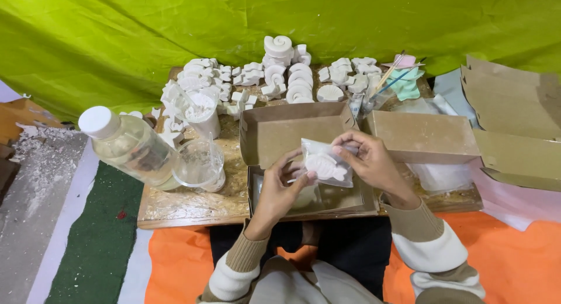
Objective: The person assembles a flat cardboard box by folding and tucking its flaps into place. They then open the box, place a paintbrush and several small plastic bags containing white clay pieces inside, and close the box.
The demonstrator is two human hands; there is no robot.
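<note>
Together, the left hand (282, 187) and the right hand (367, 159) pinch a small clear plastic bag (327, 163) with a white fish-shaped plaster cast inside, held between them, fingers closed on its edges. Just beneath the hands lies an open cardboard box (279, 128). Beyond it stand rows of white plaster shells (286, 76); left of the left hand stands a clear bottle (131, 146).

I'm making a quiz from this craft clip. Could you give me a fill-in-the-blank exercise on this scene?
1. Both hands, left hand and right hand, hold a small clear ____ with a white fish-shaped cast inside.
2. The plastic bottle has a ____ cap.
3. The backdrop sheet is ____.

Missing: bag; white; green
</note>
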